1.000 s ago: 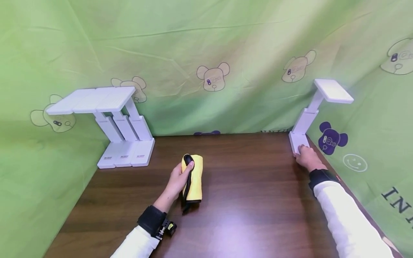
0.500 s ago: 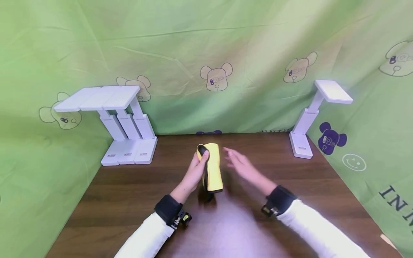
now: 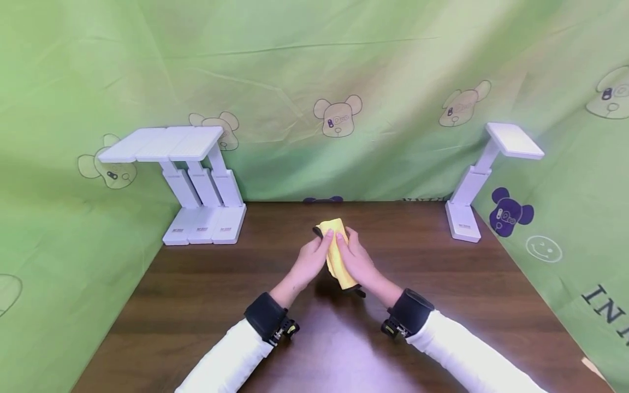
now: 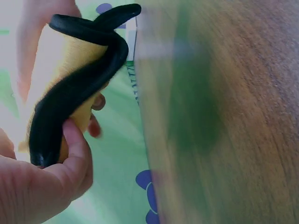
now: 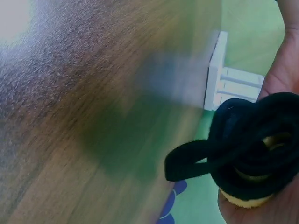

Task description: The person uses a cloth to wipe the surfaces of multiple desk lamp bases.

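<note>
Both hands hold a rolled yellow towel (image 3: 341, 272) with black edging, tilted above the middle of the table. My left hand (image 3: 309, 262) grips its left side, thumb on top. From the other side my right hand (image 3: 361, 265) holds it, the two thumbs close together on the roll. In the left wrist view a black band crosses the yellow cloth (image 4: 65, 53), and one end sticks out as a loose strip. The right wrist view looks at the roll's end, where black edging (image 5: 252, 154) coils and a loop juts out; much of the right hand is hidden there.
Three white desk lamps (image 3: 203, 224) stand side by side at the back left of the brown wooden table (image 3: 275, 229). Another white lamp (image 3: 463, 221) stands at the back right. A green printed curtain (image 3: 275, 65) hangs behind and along the sides.
My right hand has left the right lamp's base and come across to hold the towel. The left hand has carried the towel rightward, and the roll is now turned and tilted.
</note>
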Tool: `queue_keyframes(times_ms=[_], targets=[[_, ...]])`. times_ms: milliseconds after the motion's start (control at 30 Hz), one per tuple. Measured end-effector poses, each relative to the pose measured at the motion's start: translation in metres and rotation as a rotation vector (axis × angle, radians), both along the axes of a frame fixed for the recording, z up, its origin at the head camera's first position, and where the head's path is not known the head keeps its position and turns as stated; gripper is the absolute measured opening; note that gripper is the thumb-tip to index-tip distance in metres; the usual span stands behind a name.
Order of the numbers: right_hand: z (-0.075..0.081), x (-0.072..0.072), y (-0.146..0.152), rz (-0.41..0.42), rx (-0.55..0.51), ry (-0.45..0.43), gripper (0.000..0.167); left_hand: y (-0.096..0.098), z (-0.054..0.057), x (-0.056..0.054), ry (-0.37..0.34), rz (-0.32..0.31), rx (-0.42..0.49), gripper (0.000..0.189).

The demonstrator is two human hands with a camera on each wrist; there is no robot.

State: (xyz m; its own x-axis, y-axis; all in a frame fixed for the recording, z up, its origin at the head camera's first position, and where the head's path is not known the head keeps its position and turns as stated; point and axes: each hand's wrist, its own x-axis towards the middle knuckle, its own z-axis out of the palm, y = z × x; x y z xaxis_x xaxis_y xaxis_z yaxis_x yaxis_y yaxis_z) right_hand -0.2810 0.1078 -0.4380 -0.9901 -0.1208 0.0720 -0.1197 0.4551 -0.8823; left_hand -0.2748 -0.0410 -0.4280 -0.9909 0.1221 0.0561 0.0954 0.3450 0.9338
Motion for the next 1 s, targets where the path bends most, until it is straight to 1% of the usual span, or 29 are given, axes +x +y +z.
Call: queue_keyframes(times_ms=[33, 67, 133, 200, 267, 367, 467, 567, 633, 700, 800, 867, 933, 1000], targets=[[0.000, 0.000, 0.001, -0.004, 0.002, -0.004, 0.059, 0.000, 0.000, 0.000, -0.003, -0.013, 0.026, 0.056], [0.001, 0.000, 0.002, 0.000, -0.016, -0.014, 0.057, -0.001, -0.001, -0.001, 0.005, -0.018, 0.045, 0.054], [0.002, 0.000, 0.004, 0.013, -0.080, -0.040, 0.051, -0.001, -0.002, -0.002, 0.026, -0.018, 0.083, 0.050], [0.001, 0.000, 0.004, 0.034, -0.168, -0.069, 0.045, -0.001, -0.004, -0.003, 0.047, -0.003, 0.114, 0.045], [0.001, 0.001, 0.003, 0.056, -0.247, -0.096, 0.045, -0.002, -0.006, -0.005, 0.065, 0.018, 0.138, 0.041], [0.001, 0.005, 0.000, 0.055, -0.292, -0.094, 0.047, -0.002, -0.009, -0.006, 0.082, 0.047, 0.149, 0.040], [0.000, 0.007, -0.001, 0.015, -0.260, -0.051, 0.049, -0.003, -0.012, -0.004, 0.090, 0.047, 0.161, 0.044], [0.000, 0.006, -0.001, -0.038, -0.205, -0.007, 0.044, -0.004, -0.015, -0.002, 0.112, 0.018, 0.141, 0.042], [0.000, 0.006, 0.000, -0.069, -0.178, 0.007, 0.042, -0.004, -0.017, 0.000, 0.141, 0.013, 0.099, 0.035], [0.000, 0.006, 0.000, -0.107, -0.149, 0.024, 0.042, -0.004, -0.020, 0.002, 0.176, 0.011, 0.031, 0.029], [0.001, 0.006, 0.000, -0.149, -0.112, 0.040, 0.043, -0.003, -0.023, 0.005, 0.223, 0.025, -0.061, 0.026], [0.000, 0.006, 0.000, -0.169, -0.080, 0.053, 0.043, -0.002, -0.024, 0.007, 0.244, 0.029, -0.093, 0.025], [-0.002, 0.005, -0.001, -0.169, -0.044, 0.065, 0.043, -0.002, -0.023, 0.010, 0.251, 0.036, -0.088, 0.026], [-0.004, 0.003, -0.002, -0.167, -0.003, 0.085, 0.044, -0.002, -0.021, 0.011, 0.233, 0.037, -0.062, 0.030]])
